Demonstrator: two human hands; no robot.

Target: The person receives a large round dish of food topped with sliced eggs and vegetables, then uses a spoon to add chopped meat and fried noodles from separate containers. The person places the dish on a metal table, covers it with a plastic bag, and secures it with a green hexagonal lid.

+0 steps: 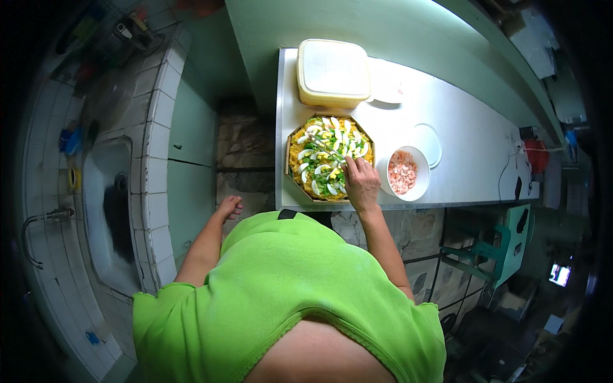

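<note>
An octagonal tray (289,167) near the table's front edge is filled with yellow noodles, topped with egg slices (315,187) and chopped green herbs (331,142). My right hand (363,184) reaches over the tray's right side, its fingers pinched together at the topping. Whatever sits between those fingertips is hidden. Just right of that hand stands a white bowl (419,185) with pink peeled shrimp (402,171) in it. My left hand (228,208) hangs off the table, lower left, its fingers loosely curled closed and nothing visible in them.
Behind the tray stands a lidded pale-yellow food container (334,70), with a white plate (388,89) beside it. A round pale lid (426,144) lies partly behind the bowl. Left is a tiled counter with a sink (112,204); a green plastic chair (495,249) stands at right.
</note>
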